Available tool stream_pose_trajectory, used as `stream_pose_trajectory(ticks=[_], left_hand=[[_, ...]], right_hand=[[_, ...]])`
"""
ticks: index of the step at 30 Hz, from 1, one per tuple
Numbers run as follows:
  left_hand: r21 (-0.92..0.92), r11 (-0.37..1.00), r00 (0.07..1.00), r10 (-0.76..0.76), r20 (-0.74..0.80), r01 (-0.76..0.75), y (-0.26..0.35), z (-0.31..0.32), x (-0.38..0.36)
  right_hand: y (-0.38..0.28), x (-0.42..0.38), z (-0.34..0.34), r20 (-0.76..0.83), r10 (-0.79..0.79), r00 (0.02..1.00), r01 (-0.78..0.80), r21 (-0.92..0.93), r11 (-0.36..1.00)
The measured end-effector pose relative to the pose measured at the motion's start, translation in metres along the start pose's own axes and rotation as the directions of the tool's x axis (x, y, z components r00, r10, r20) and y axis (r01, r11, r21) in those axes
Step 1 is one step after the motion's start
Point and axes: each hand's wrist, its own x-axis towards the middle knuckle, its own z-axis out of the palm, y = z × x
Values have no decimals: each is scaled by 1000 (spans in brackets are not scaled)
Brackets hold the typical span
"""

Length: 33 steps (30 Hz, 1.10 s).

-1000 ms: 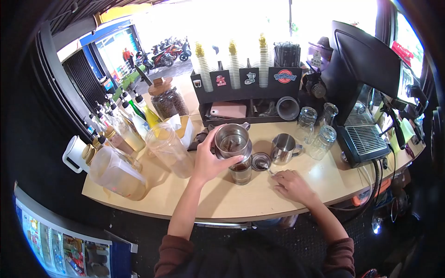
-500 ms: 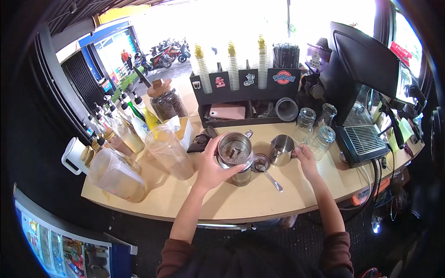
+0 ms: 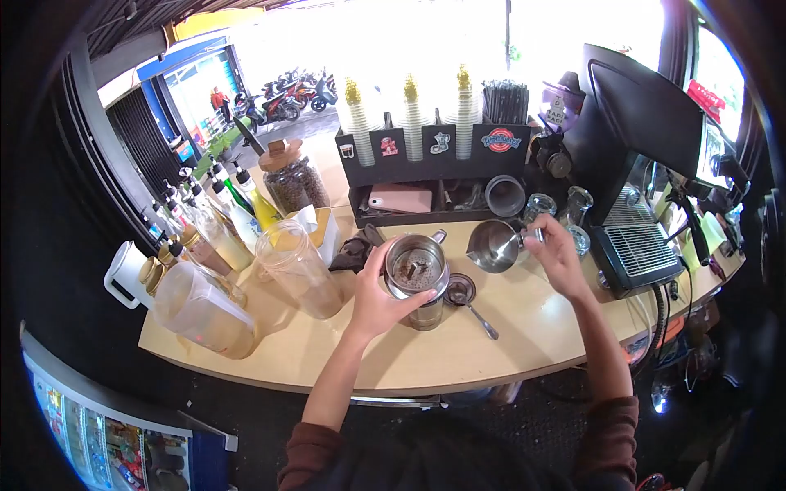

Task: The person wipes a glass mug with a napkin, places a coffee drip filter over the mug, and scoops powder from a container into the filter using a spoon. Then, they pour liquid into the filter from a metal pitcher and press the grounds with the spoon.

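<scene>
My left hand (image 3: 378,296) is wrapped round a steel filter cup (image 3: 417,263) with dark brown liquid and foam inside, seated on top of a glass (image 3: 426,316). In my right hand (image 3: 558,255) is the handle of a steel milk pitcher (image 3: 494,245), raised above the counter and tilted with its spout toward the filter cup. The pitcher's contents cannot be made out. Between the two, nearer me, a small round dish (image 3: 460,289) lies with a spoon (image 3: 483,322) beside it. A dark cloth (image 3: 357,248) lies behind my left hand.
Clear glasses (image 3: 576,204) and an espresso machine (image 3: 637,237) stand right. A black organizer (image 3: 426,176) with stacked cups is behind. Left are plastic pitchers (image 3: 205,311), an empty clear jar (image 3: 299,274), several bottles (image 3: 221,225) and a bean jar (image 3: 293,180). The wooden counter (image 3: 368,368) ends near me.
My right hand has lifted the steel pitcher and tipped it toward the left, over the counter. My left hand stays round the filter cup.
</scene>
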Motion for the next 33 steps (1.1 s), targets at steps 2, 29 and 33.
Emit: stream_pose_trajectory(ticks=[2,29,33], left_hand=[[-38,999,1000,-10,-17,9,1,3,0],[-13,1000,1000,-22,10,22,-3,12,1],[-48,998,999,-46,12,47,-2,12,1]], right_hand=[[-25,13,4,3,2,1000,-2,17,1000],[-110,92,61,450,-176,875,365,-378,851],[-107,96,67,491,-213,845,415,-349,840]])
